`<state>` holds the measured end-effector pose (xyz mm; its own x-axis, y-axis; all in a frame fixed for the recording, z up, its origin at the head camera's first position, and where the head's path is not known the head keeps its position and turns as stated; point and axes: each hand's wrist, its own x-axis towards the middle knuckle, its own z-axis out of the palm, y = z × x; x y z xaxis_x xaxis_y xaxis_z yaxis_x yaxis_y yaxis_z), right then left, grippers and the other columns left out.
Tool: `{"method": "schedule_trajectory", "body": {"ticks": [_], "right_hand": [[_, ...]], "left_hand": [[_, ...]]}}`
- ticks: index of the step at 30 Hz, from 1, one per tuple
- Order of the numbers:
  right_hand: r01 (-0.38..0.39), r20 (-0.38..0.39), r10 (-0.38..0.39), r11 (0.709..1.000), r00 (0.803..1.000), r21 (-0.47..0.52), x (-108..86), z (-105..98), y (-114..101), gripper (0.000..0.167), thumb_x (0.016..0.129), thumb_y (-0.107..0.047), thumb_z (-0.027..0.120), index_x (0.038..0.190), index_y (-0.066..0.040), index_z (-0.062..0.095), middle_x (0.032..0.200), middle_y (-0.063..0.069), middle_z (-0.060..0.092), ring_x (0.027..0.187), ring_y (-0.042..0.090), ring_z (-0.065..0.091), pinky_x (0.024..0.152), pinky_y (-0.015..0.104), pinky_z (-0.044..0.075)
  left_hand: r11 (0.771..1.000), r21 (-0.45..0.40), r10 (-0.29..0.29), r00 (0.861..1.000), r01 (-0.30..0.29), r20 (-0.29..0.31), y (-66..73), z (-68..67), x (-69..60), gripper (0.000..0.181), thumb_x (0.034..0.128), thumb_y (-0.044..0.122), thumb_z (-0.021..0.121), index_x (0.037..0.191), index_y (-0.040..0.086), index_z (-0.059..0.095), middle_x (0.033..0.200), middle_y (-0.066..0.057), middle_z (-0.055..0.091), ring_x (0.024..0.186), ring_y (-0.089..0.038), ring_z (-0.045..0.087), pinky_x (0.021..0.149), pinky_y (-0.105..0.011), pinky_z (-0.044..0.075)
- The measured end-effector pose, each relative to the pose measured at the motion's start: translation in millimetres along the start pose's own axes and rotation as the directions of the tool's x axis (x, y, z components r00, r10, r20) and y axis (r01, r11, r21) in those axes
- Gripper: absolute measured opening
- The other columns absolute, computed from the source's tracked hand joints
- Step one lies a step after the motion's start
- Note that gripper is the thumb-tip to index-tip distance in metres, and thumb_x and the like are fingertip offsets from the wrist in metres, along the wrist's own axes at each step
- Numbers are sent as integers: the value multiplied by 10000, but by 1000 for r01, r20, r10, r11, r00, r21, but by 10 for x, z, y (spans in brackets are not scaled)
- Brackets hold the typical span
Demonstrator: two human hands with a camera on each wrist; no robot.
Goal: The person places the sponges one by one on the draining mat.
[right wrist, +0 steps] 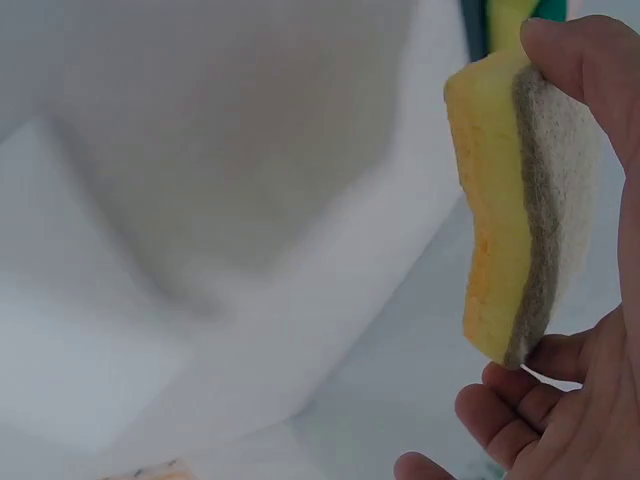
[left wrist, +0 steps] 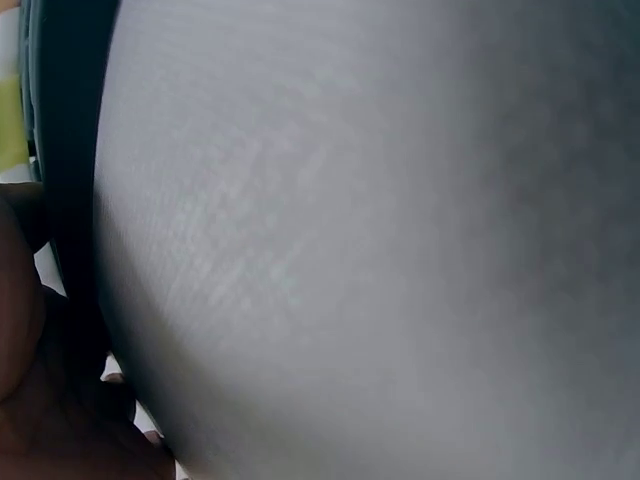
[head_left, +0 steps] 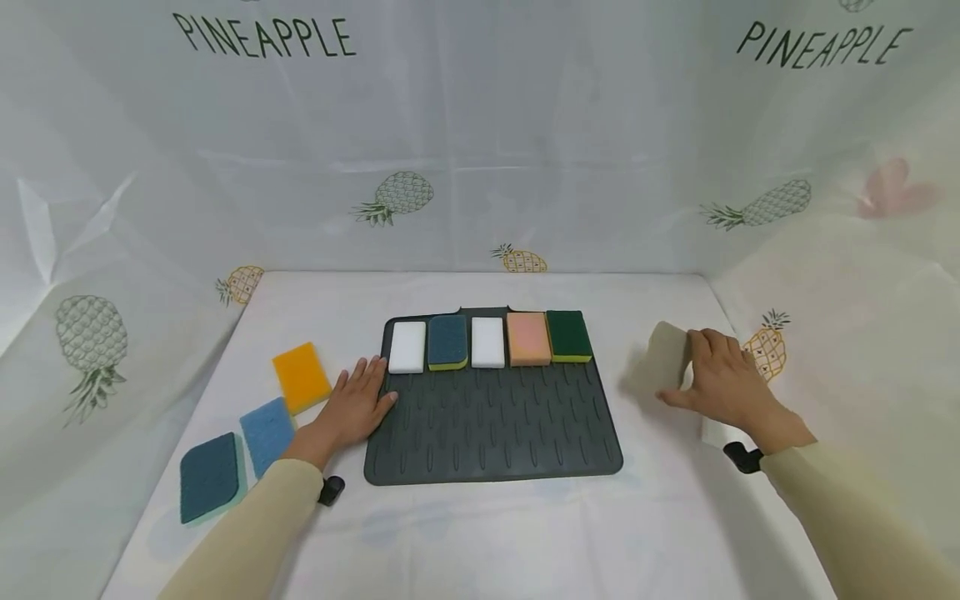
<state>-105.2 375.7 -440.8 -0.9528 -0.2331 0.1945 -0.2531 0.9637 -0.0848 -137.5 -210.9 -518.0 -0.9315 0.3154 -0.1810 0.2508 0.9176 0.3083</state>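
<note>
At the far left of the white-covered desk lies a dark teal sponge with a pale green layer beneath it. Next, just beside the left forearm, is a blue sponge, and beyond that an orange sponge lies at a slant near the fingers of the left hand. That hand rests at the left edge of a dark grey ridged mat, its four fingers extended close together, the thumb apart from them and over the mat's edge; it holds nothing.

Along the mat's far side stands a row, from left to right: a white block, a dark blue sponge with a yellow layer, a second white block, a pinkish-orange sponge and a dark green sponge with a yellow layer.

To the right of the mat, well apart from it, the right hand holds a grey-and-yellow sponge, clamped at opposite ends between thumb and fingers. The right wrist view shows it raised off the desk and slightly bowed. Another white block lies under the right wrist, partly hidden.
</note>
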Motion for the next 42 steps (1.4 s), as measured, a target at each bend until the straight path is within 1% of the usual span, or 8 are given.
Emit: {"method": "schedule_trajectory", "body": {"ticks": [5,8,11,19,24,29,36,42], "right_hand": [[87,-79,-85,996,993,15,247,40,-409,1104,692,-502,908,1426,168,428,1302,389,528,1150,596,522,834,746,476],[144,-115,-141,989,983,21,400,77,-682,1119,696,-506,898,1449,173,425,1323,381,534,1171,578,536,854,727,489],[187,-112,-182,982,977,33,537,118,-966,1141,710,-540,878,1477,164,411,1365,364,529,1216,548,534,900,710,490],[328,-25,-327,943,945,61,704,329,-1803,1145,751,-655,827,1521,92,425,1426,279,537,1283,457,539,989,636,502],[397,61,-402,915,914,72,747,485,-2320,1142,784,-713,768,1551,59,422,1446,242,534,1311,401,539,1059,589,490],[447,129,-453,892,882,74,794,644,-2761,1142,798,-752,723,1574,22,401,1484,191,518,1348,351,527,1095,540,487],[497,192,-501,865,844,73,792,841,-3225,1139,803,-803,685,1578,-12,418,1513,153,522,1372,306,518,1088,498,502],[505,244,-508,859,826,83,768,910,-3419,1140,812,-806,676,1589,-13,413,1531,153,522,1380,294,518,1082,477,499]], "left_hand": [[1000,5,4,1000,-4,12,-5,-2,20,748,1131,393,447,1664,-44,158,1744,-235,163,1624,-454,100,1299,-661,64],[1000,0,12,1000,-12,12,4,-8,55,744,1132,396,444,1667,-37,161,1746,-231,164,1626,-451,101,1300,-658,65],[1000,-4,17,1000,-17,16,23,-18,79,749,1132,410,440,1668,-34,163,1747,-227,163,1627,-446,101,1302,-654,63],[1000,1,11,1000,-12,21,37,-36,72,741,1130,387,453,1666,-40,168,1745,-229,171,1626,-446,110,1305,-647,69],[1000,9,16,1000,-16,27,-2,-40,62,747,1132,394,441,1668,-37,152,1748,-228,158,1629,-442,98,1307,-643,61],[998,54,42,999,-43,16,-57,-74,51,739,1128,400,462,1660,-42,203,1731,-240,220,1613,-450,175,1302,-636,136],[995,86,57,998,-59,19,-100,-71,29,703,1128,357,480,1660,-29,230,1723,-232,257,1604,-441,221,1298,-619,184],[994,84,65,998,-66,10,-118,-56,21,662,1122,271,486,1660,-23,235,1721,-226,265,1604,-429,230,1298,-612,194]]}}
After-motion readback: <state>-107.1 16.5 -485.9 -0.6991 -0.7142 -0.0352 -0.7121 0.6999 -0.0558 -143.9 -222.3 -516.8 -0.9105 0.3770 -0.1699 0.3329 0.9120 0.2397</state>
